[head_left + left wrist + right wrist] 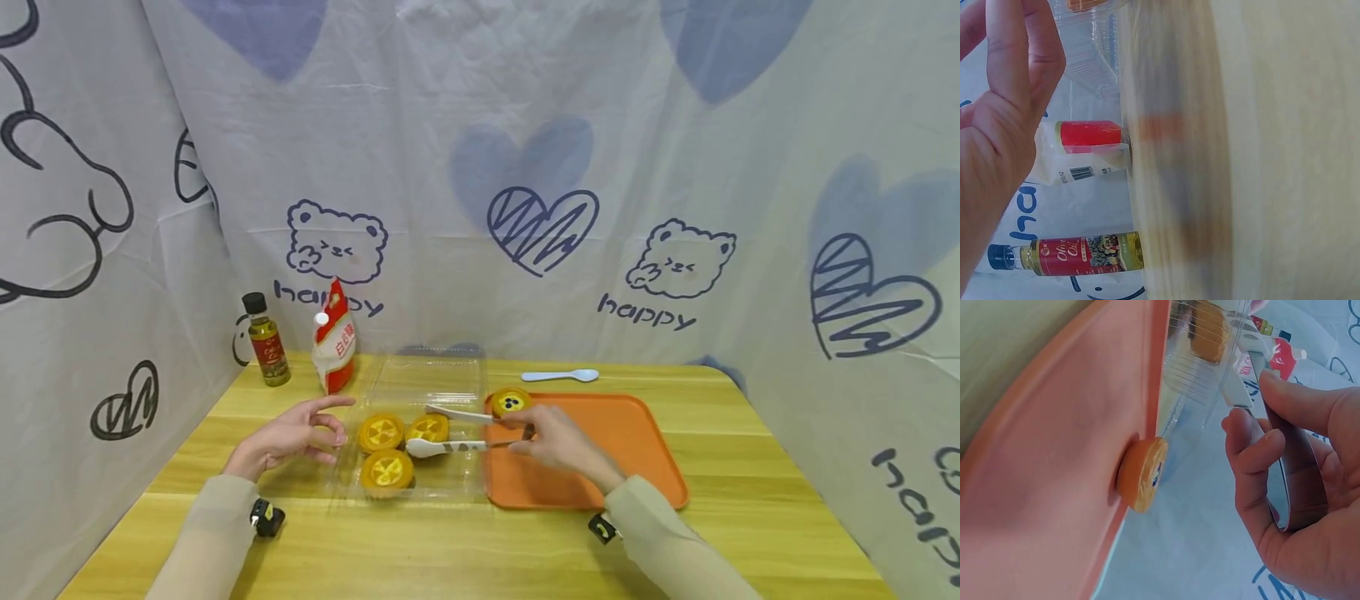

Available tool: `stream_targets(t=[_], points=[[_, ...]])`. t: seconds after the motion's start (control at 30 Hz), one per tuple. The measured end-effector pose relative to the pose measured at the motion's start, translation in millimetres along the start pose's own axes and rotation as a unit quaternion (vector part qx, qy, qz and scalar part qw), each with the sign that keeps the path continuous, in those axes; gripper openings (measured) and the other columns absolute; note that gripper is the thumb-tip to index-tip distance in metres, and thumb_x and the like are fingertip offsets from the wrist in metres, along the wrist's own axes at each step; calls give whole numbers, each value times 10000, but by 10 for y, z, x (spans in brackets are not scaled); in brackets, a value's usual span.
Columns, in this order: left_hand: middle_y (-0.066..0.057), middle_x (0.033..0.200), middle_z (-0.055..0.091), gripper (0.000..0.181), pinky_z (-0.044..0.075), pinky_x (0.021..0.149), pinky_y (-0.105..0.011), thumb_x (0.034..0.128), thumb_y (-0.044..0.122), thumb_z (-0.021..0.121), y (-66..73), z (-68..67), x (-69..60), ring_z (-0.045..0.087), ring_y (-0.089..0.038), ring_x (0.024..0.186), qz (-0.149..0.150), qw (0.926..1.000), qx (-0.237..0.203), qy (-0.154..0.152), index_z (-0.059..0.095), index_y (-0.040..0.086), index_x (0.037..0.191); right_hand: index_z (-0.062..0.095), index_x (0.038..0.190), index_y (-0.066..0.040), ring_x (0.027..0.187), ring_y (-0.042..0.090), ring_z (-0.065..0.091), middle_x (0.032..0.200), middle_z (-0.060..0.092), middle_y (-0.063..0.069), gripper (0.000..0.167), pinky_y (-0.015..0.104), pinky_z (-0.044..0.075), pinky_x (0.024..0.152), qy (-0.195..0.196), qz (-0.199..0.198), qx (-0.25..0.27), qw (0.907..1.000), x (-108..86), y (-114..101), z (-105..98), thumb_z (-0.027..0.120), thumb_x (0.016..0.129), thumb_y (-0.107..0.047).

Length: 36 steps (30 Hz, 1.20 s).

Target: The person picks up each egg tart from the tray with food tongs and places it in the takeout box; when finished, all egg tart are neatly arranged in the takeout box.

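In the head view my right hand point(558, 446) grips metal tongs point(502, 444) with pale tips, seen closer as the bent metal band of the tongs point(1300, 469) in the right wrist view. Their spread tips lie at the far and near sides of a yellow tart point(429, 428) inside a clear plastic container point(472, 479). Two more tarts, one at the back left point(381, 433) and one in front point(387, 472), sit there too. My left hand point(296, 433) holds nothing by the container's left side, its fingers loosely bent. Whether the tips touch the tart I cannot tell.
An orange tray point(592, 467) lies right of the container, with a dark-dotted tart point(512, 402) at its back left corner. A white spoon point(560, 376) lies behind it. An olive oil bottle point(268, 346) and a red-and-white bag point(336, 346) stand back left.
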<state>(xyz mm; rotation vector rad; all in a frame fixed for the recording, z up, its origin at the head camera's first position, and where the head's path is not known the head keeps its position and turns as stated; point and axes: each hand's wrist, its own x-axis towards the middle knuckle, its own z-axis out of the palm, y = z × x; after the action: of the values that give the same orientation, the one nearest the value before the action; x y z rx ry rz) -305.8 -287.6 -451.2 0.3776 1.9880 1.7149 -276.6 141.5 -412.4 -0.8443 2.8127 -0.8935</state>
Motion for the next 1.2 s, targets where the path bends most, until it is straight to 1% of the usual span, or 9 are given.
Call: stream_targets(t=[0.17,0.27,0.4,0.57,0.67,0.77,0.87,0.97,1.2], points=[[-88,994,554,796,621,766,-369,910,16,640,0,17,-5,636,-217,889,14,10000,-20,42,160,17,1544,636,1305,-90,760,114,553,1260,669,90,459,239,487,629,4,48,55,10000,-19,-8,-65,735,858,-100],[-88,988,555,795,621,767,-370,911,12,637,2,16,-10,635,-216,884,4,10000,-21,46,156,13,1543,643,1306,-137,763,124,548,1246,677,18,447,242,469,599,-69,147,37,9999,-38,-1,-119,724,867,-108],[-86,985,555,792,621,769,-372,914,11,633,5,13,-12,634,-214,883,2,10000,-45,23,153,11,1543,651,1296,-155,742,129,552,1228,679,-11,422,248,473,572,-184,149,-21,9997,-55,10,-157,708,880,-112],[-81,983,554,790,622,764,-369,916,12,632,3,13,-7,635,-208,881,15,10000,-50,16,153,13,1544,637,1317,-157,763,119,551,1268,668,12,422,256,487,590,-270,140,-52,9995,-57,2,-148,685,899,-133],[-81,982,555,797,622,761,-366,913,15,637,4,16,-3,635,-210,882,24,10000,-46,-2,148,13,1544,640,1313,-143,714,118,525,1264,672,34,424,238,448,557,-186,134,-125,9997,-50,-5,-127,693,893,-119],[-82,980,556,804,622,759,-363,910,17,641,3,17,-3,635,-211,880,31,10000,-51,0,146,9,1543,663,1283,-150,674,101,499,1187,703,37,409,218,410,541,41,146,-288,9995,-54,-7,-97,715,879,-122],[-82,979,557,808,622,759,-366,907,13,640,6,16,-3,635,-212,879,33,10000,-49,1,141,4,1543,675,1267,-161,688,76,524,1161,709,18,397,211,435,562,211,158,-326,9991,-77,11,-60,728,874,-127],[-80,981,557,803,622,762,-368,907,12,640,17,16,1,636,-213,880,25,10000,-42,11,149,9,1543,668,1271,-137,722,82,556,1220,693,44,395,223,470,596,263,111,-164,9995,-105,37,-28,722,880,-117],[-85,985,556,808,622,764,-370,904,14,646,5,10,7,636,-218,883,-4,10000,-49,36,156,18,1546,650,1290,-108,774,120,570,1234,682,94,401,232,472,596,235,215,179,9993,-108,78,29,704,893,-101]])
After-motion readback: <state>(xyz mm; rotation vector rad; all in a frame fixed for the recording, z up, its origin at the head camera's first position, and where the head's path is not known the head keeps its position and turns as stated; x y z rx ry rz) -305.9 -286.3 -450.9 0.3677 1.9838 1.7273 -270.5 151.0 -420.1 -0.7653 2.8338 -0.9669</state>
